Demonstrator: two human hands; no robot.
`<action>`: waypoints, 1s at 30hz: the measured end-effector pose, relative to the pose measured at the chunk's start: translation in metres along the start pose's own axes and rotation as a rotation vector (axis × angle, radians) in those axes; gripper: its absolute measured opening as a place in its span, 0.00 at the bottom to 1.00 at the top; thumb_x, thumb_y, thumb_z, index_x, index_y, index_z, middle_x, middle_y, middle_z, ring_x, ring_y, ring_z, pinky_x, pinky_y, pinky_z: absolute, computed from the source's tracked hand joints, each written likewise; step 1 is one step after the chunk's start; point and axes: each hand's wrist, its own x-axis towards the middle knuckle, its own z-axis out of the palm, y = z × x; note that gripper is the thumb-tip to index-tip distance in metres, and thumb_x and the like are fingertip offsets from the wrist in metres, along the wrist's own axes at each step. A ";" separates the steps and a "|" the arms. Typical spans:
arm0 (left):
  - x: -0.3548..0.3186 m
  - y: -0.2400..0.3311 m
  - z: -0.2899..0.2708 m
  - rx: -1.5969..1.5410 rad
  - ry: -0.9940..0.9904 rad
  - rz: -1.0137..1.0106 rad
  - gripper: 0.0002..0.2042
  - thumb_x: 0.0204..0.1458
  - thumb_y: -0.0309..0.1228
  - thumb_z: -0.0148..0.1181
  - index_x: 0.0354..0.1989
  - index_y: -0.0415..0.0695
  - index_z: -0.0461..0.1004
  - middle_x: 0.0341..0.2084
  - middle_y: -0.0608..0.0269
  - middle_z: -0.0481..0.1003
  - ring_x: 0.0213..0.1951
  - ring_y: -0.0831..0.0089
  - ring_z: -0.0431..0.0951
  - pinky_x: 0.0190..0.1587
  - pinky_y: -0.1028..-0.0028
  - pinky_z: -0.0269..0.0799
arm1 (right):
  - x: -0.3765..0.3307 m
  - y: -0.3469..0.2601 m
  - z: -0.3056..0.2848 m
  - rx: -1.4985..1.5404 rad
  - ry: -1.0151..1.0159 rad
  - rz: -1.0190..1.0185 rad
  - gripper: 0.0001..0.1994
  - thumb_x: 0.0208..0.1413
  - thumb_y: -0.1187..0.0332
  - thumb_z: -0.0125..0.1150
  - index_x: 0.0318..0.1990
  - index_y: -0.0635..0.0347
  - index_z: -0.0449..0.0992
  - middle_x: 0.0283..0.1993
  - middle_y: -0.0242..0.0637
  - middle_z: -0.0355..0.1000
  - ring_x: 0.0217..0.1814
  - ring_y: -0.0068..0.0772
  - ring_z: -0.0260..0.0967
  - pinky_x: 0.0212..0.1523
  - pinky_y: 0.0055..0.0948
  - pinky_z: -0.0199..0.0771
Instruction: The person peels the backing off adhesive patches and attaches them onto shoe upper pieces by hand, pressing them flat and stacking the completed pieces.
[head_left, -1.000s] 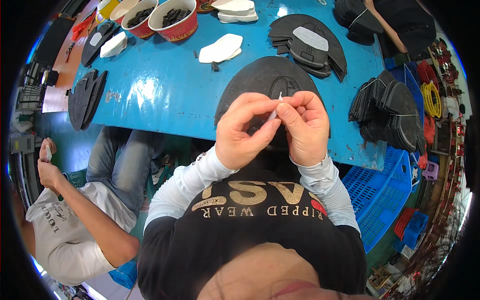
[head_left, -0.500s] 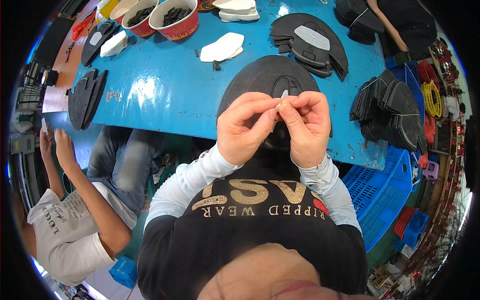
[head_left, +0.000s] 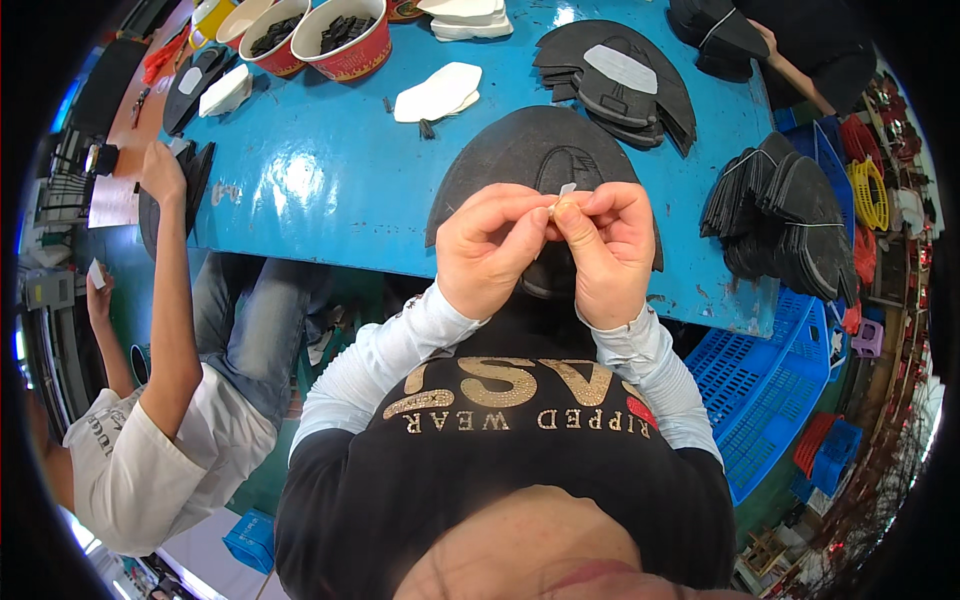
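At centre frame, left hand (head_left: 492,248) and right hand (head_left: 605,250) meet fingertip to fingertip, fingers pinched narrow on a small white strip (head_left: 565,191) held above a black fan-shaped piece (head_left: 520,150) lying on the blue table (head_left: 320,190), red bowl (head_left: 345,38) at upper left.

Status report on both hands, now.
Left hand and right hand together, pinching a small white strip. Black fan-shaped piece flat on blue table beneath. Nothing in the way.

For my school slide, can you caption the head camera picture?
Two hands, left hand and right hand, pinch a small white strip above a black piece.
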 end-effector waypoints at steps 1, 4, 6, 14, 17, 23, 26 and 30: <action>0.000 0.000 0.000 0.009 0.010 -0.037 0.06 0.55 0.21 0.54 0.37 0.34 0.77 0.36 0.59 0.75 0.35 0.76 0.73 0.38 0.78 0.69 | -0.001 0.001 0.000 0.002 0.006 -0.011 0.09 0.57 0.81 0.54 0.40 0.60 0.61 0.35 0.35 0.70 0.35 0.21 0.68 0.38 0.20 0.71; 0.000 -0.003 -0.001 0.012 0.047 -0.109 0.07 0.56 0.23 0.55 0.36 0.34 0.78 0.35 0.58 0.76 0.35 0.76 0.73 0.39 0.78 0.69 | 0.000 0.004 -0.004 0.009 0.003 0.004 0.09 0.57 0.80 0.54 0.40 0.60 0.61 0.35 0.35 0.70 0.34 0.21 0.68 0.38 0.20 0.71; 0.000 -0.004 -0.001 0.032 0.039 -0.098 0.07 0.56 0.24 0.55 0.36 0.34 0.78 0.35 0.58 0.76 0.35 0.76 0.73 0.39 0.78 0.68 | -0.001 0.002 -0.004 0.020 0.011 0.017 0.10 0.57 0.81 0.54 0.41 0.61 0.61 0.35 0.36 0.70 0.35 0.20 0.68 0.38 0.19 0.71; -0.001 -0.003 0.000 0.156 0.046 0.003 0.07 0.55 0.24 0.55 0.37 0.35 0.78 0.34 0.59 0.76 0.35 0.77 0.73 0.37 0.79 0.68 | -0.001 -0.007 0.004 -0.066 0.024 0.061 0.13 0.56 0.82 0.55 0.44 0.62 0.59 0.36 0.36 0.68 0.35 0.19 0.68 0.37 0.19 0.71; -0.001 -0.004 -0.003 0.190 0.055 0.042 0.07 0.55 0.24 0.55 0.37 0.35 0.78 0.34 0.59 0.76 0.34 0.77 0.73 0.36 0.79 0.68 | -0.001 0.001 0.003 -0.092 0.011 0.059 0.12 0.56 0.81 0.54 0.44 0.62 0.59 0.36 0.35 0.68 0.36 0.19 0.67 0.38 0.18 0.71; -0.003 -0.004 -0.005 0.076 0.065 0.029 0.05 0.53 0.20 0.57 0.36 0.35 0.78 0.35 0.59 0.75 0.34 0.76 0.74 0.37 0.80 0.70 | 0.000 0.003 0.005 -0.157 0.007 0.049 0.10 0.58 0.79 0.53 0.43 0.62 0.58 0.38 0.35 0.67 0.38 0.18 0.66 0.39 0.19 0.70; -0.004 -0.005 -0.010 0.232 0.059 0.116 0.06 0.51 0.19 0.58 0.36 0.35 0.78 0.33 0.58 0.76 0.34 0.76 0.75 0.36 0.80 0.71 | -0.002 0.003 0.007 -0.126 -0.058 0.054 0.10 0.58 0.79 0.53 0.42 0.62 0.58 0.39 0.36 0.67 0.39 0.18 0.65 0.40 0.20 0.70; -0.002 -0.002 -0.012 0.256 0.076 0.127 0.05 0.51 0.19 0.58 0.35 0.35 0.78 0.31 0.59 0.76 0.33 0.75 0.75 0.34 0.78 0.71 | -0.002 0.008 0.007 -0.079 -0.051 0.040 0.10 0.59 0.79 0.52 0.40 0.61 0.57 0.38 0.35 0.66 0.38 0.19 0.65 0.40 0.21 0.70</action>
